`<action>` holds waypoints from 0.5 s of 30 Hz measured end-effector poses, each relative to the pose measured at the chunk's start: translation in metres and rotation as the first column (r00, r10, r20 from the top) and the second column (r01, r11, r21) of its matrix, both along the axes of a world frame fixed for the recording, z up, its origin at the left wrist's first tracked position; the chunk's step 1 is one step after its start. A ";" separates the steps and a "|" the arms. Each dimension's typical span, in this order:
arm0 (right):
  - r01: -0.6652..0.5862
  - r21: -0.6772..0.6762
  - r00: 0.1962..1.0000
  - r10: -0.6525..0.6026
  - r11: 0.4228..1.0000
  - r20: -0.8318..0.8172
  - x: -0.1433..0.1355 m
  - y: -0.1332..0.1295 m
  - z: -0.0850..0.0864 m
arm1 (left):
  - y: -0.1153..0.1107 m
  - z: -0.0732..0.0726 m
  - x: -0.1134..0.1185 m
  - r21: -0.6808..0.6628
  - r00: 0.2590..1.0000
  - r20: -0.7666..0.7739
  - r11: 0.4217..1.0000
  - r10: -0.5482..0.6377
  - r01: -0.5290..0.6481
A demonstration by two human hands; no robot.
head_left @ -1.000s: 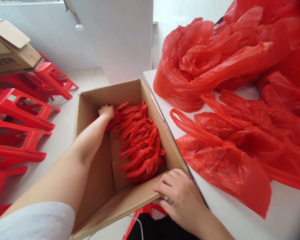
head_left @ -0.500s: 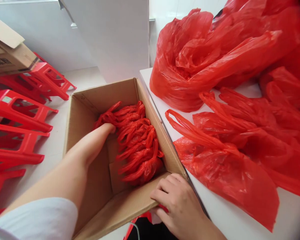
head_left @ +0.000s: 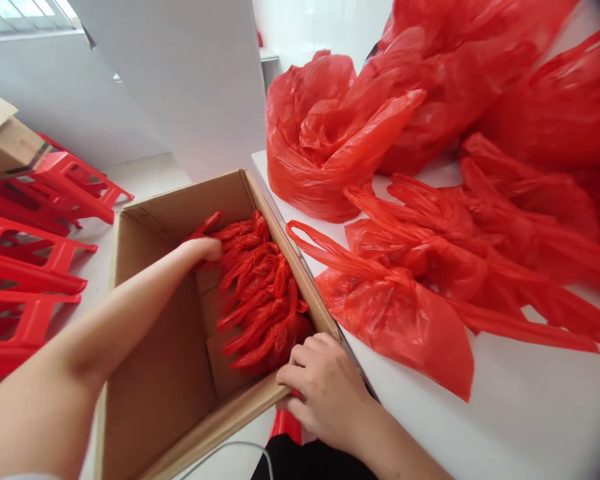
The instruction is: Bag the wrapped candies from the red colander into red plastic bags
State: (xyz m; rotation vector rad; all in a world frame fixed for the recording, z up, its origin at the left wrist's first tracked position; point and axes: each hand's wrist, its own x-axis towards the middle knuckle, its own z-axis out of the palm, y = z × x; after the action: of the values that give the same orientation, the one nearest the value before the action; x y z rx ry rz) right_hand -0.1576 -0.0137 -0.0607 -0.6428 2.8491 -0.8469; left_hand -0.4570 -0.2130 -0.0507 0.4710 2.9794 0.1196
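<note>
An open cardboard box stands beside the white table. Knotted red plastic bags lie in a row along the box's right side, their tied ends pointing left. My left hand reaches into the box and touches the bags at the far end of the row. Its fingers are hidden behind the hand, so I cannot see whether it grips one. My right hand clasps the near right corner of the box's rim, thumb beneath and fingers on top.
On the white table lie loose red plastic bags and a large bunched red bag. Red plastic stools line the floor at left, with another cardboard box on top. A grey panel rises behind.
The view has shifted right, so the box and table appear further left. My left hand remains at the far end of the bag row, and my right hand still holds the rim.
</note>
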 end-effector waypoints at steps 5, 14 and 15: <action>-0.006 0.020 0.997 0.008 1.000 -0.073 0.000 -0.002 0.000 | 0.054 0.092 0.066 0.192 0.921 -0.384 0.971 -0.057 0.140; -0.006 0.022 0.997 0.007 1.000 -0.072 0.005 0.002 0.004 | 0.170 0.101 0.193 0.046 0.632 -0.235 0.641 -0.738 0.766; -0.008 0.017 0.998 0.009 1.000 -0.065 0.005 0.003 0.005 | 0.165 0.107 0.191 0.119 0.665 -0.182 0.655 -0.725 0.746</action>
State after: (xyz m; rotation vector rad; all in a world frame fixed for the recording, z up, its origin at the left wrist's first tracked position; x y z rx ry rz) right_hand -0.1529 -0.0110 -0.0556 -0.6925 2.9059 -0.8151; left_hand -0.2661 -0.0483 0.0568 1.7239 2.6124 0.2906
